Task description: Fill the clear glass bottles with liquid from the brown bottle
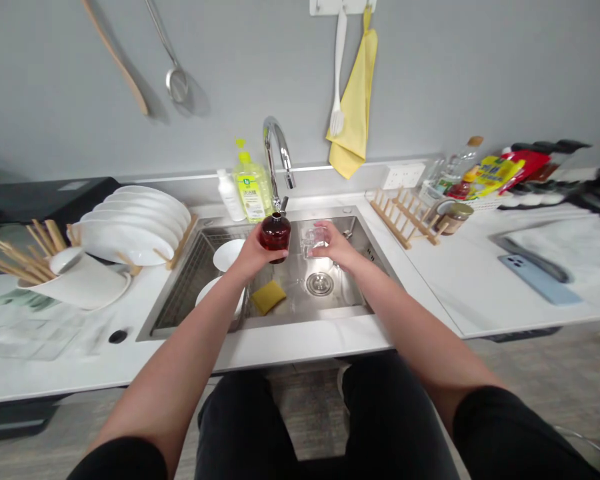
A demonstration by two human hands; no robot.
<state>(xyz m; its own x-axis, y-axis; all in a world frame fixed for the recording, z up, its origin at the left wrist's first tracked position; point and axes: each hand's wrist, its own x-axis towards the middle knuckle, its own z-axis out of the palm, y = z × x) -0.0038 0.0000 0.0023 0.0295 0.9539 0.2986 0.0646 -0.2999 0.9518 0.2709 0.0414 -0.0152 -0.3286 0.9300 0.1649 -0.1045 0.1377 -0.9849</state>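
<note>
Above the sink, my left hand is closed around a dark red glass bottle with a narrow neck. My right hand grips a small clear object that looks like a glass cup; its exact shape is hard to make out. The two held things are apart, side by side in front of the faucet. Below them lie a yellow sponge and the round drain. White dishes sit on the sink's left side, partly hidden by my left forearm.
Left of the sink, white plates stand in a rack beside a utensil holder. A yellow-green soap bottle stands behind the basin. To the right are a wooden rack, a jar and a blue phone.
</note>
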